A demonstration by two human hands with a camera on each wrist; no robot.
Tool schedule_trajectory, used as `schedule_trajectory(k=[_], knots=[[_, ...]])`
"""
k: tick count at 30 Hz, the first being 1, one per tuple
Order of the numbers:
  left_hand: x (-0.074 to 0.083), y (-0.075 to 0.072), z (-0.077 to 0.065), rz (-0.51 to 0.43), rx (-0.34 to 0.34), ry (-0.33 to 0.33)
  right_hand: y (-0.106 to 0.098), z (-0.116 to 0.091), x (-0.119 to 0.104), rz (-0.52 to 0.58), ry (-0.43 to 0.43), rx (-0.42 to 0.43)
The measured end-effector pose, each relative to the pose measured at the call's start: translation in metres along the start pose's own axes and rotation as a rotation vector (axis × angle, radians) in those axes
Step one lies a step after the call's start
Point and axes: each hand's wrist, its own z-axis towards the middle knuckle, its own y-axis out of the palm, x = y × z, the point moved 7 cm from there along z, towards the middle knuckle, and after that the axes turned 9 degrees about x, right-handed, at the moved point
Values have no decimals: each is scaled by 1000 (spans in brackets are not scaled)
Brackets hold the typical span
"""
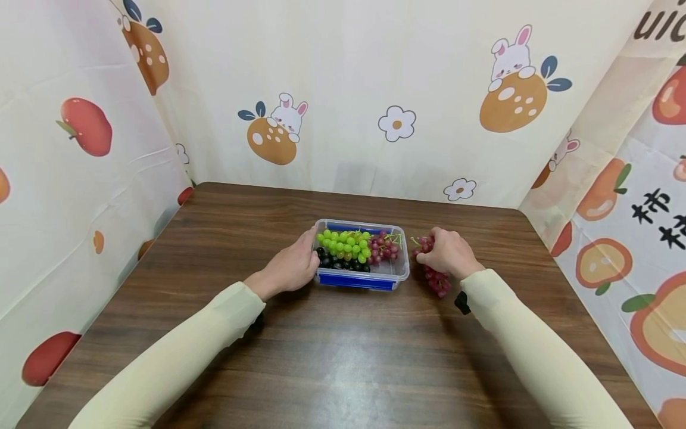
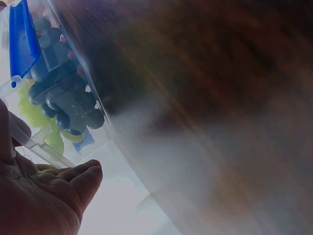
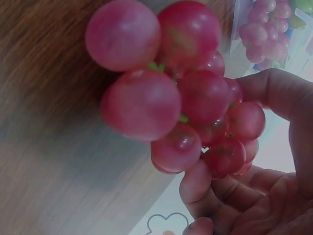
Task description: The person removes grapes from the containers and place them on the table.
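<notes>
A clear plastic container with a blue base stands mid-table. It holds green grapes, red grapes and black grapes. My left hand grips the container's left end. In the left wrist view the black grapes press against the clear wall, and my fingers lie beside the rim. My right hand holds a loose bunch of red grapes just right of the container, low over the table. Close up, that bunch sits in my curled fingers.
The brown wooden table is walled on three sides by cream cloth printed with fruit and rabbits. A small black object shows under my right sleeve. Bare wood lies in front of and behind the container.
</notes>
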Motion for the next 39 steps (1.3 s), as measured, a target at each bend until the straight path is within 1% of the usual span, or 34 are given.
schedule_trajectory(k=[4, 12, 21, 28, 39], knots=[[0, 0, 0, 1, 2, 1, 0, -1, 0, -11, 7, -4], [-2, 1, 0, -37, 2, -12, -3, -2, -1, -29, -1, 1], [-3, 1, 0, -16, 12, -10, -4, -2, -1, -38, -21, 20], [-3, 2, 0, -13, 9, -8, -3, -3, 0, -33, -25, 15], [-2, 2, 0, -14, 11, -5, -6, -4, 0, -25, -27, 32]])
